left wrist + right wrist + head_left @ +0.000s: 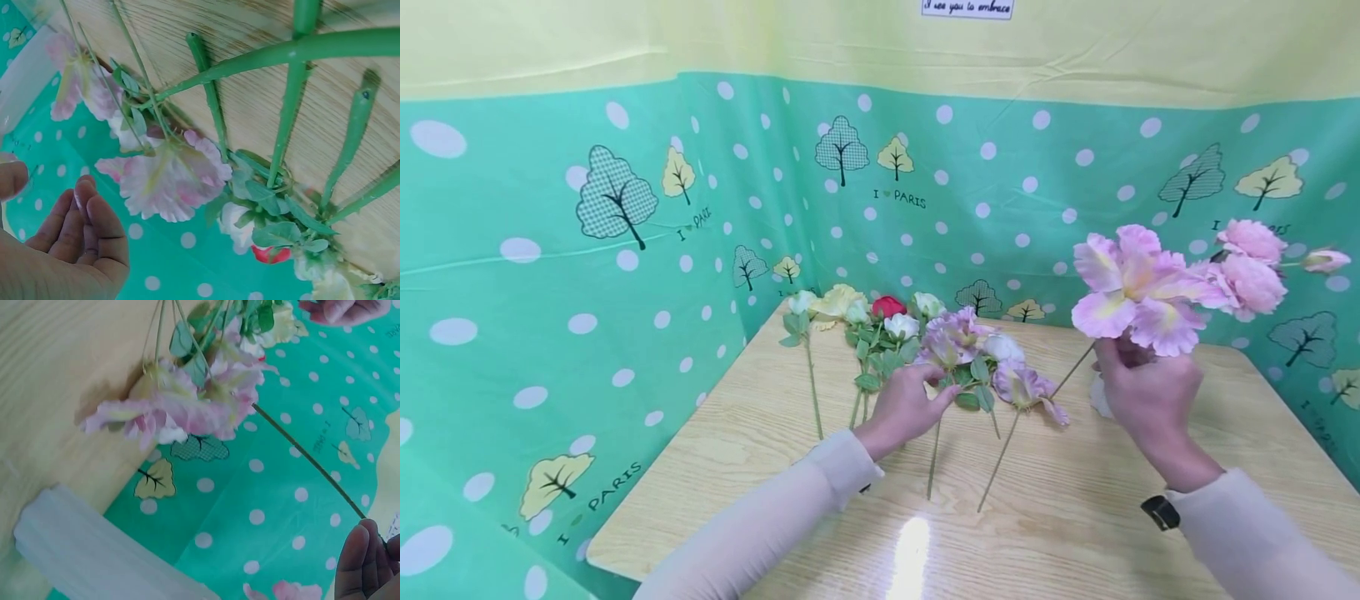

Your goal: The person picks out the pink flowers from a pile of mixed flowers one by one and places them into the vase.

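My right hand (pixel 1153 400) pinches the thin stem (pixel 306 459) of a large pale purple artificial flower (pixel 1131 292) with a yellow centre. Its bloom is raised above the table, and the stem slants down to the left. Behind this hand stands a white ribbed vase (pixel 94 544), mostly hidden in the head view. Pink flowers (pixel 1251 283) show above and beside the vase. My left hand (pixel 913 404) hovers by the purple flowers (pixel 169 178) lying on the table. Its fingers are loosely bent, with nothing between them in the left wrist view.
Along the back of the wooden table (pixel 700 492) lie a red rose (pixel 889 307), white roses (pixel 901 326), a yellow flower (pixel 837 302) and another purple flower (pixel 1024 385), stems pointing towards me. A green dotted curtain (pixel 647 333) encloses the left and back.
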Motion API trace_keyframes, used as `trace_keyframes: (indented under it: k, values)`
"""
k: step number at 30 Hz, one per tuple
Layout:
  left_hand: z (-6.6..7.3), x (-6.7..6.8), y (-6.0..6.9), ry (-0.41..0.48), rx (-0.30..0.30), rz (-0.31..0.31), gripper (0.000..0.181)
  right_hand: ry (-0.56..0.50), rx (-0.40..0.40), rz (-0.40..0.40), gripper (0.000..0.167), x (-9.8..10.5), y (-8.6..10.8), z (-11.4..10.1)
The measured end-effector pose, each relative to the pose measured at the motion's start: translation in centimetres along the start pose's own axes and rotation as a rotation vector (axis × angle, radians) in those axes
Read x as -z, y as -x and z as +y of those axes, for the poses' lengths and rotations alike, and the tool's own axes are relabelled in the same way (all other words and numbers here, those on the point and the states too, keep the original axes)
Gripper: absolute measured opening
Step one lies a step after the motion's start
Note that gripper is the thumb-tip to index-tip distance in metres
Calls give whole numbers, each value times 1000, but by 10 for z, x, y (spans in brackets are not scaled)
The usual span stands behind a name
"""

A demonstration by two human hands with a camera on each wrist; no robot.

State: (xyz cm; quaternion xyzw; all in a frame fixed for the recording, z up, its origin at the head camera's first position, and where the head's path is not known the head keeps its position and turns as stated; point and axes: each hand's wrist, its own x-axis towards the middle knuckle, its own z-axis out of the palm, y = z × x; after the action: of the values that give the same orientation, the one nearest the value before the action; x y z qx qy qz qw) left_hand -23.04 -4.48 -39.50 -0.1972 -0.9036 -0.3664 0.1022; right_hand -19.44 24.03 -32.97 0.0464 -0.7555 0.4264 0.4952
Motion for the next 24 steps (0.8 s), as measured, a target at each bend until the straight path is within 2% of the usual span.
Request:
trace_keyframes:
  k: [4, 9, 15, 18, 24]
  values:
    - [-2, 0, 0, -3, 13, -2, 37, -17, -17, 13, 11, 5, -9, -2]
    - [-3, 2, 0, 4, 16, -2, 36, -14, -23, 13, 11, 13, -20, -4]
    - [-6, 4, 2, -14, 5, 13, 35, -18, -10, 22, 23, 21, -30, -12]
    - [-9, 5, 3, -12, 12, 16, 33, 7, -41, 30, 26, 24, -35, -16]
    - [-14, 7, 2, -49, -7, 35, 31, 40, -46, 65, 27, 31, -46, -6]
